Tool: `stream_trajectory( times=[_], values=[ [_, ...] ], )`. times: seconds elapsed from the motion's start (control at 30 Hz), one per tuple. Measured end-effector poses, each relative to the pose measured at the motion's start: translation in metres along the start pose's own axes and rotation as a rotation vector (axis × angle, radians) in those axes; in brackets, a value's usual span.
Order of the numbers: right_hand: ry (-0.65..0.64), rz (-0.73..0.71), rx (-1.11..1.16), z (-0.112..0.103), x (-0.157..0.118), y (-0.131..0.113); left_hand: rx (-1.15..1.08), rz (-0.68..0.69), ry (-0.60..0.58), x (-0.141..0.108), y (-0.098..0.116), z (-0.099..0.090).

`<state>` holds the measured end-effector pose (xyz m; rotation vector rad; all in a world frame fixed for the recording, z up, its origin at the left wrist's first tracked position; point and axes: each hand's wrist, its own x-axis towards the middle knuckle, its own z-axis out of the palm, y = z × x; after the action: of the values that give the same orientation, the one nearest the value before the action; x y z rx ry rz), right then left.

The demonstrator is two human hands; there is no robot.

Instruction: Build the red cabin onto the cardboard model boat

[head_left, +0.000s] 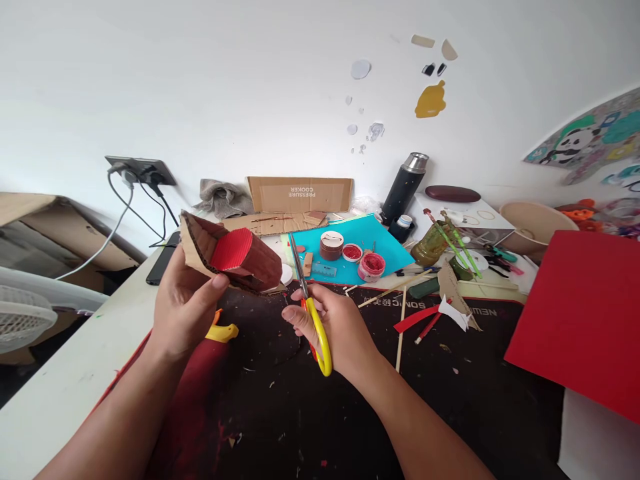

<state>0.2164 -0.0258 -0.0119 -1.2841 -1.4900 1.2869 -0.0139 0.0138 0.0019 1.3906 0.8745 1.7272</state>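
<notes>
My left hand (187, 293) is closed round a small cardboard piece (197, 247) with a red corrugated panel and a brown-red painted body, raised above the dark mat (280, 413). In my right hand (335, 320) is a pair of scissors (320, 337) with yellow and red handles, blades pointing up and away, apart from the cardboard piece. The blades look closed together. Just under my left hand lies a yellow-handled object (223, 332), partly hidden.
Behind, a blue sheet (395, 250) bears open red paint jars (371, 268). A black thermos (406, 187), brushes in a murky jar (431, 243) and a red sheet (580, 320) stand or lie rightward. Thin wooden sticks (401, 333) lie on the mat. A power socket (141, 171) is on the wall.
</notes>
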Motion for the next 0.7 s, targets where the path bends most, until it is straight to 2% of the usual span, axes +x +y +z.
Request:
stream_trajectory(
  times=[0.17, 0.23, 0.33, 0.53, 0.7],
  values=[
    [-0.058, 0.017, 0.144, 0.000, -0.001, -0.004, -0.076, -0.033, 0.024, 0.004, 0.002, 0.004],
    [-0.069, 0.027, 0.214, 0.001, 0.000, -0.005, -0.122, -0.085, 0.050, 0.005, 0.003, 0.004],
    [-0.060, 0.067, 0.304, 0.002, 0.000, -0.002, -0.246, -0.249, 0.115, 0.008, 0.004, 0.001],
    [0.041, 0.046, 0.243, 0.003, 0.002, 0.004, -0.449, -0.614, 0.170, 0.012, 0.006, -0.002],
    [0.035, 0.022, 0.220, 0.002, 0.001, -0.001, -0.496, -0.728, 0.221, 0.011, 0.008, 0.003]
  ],
)
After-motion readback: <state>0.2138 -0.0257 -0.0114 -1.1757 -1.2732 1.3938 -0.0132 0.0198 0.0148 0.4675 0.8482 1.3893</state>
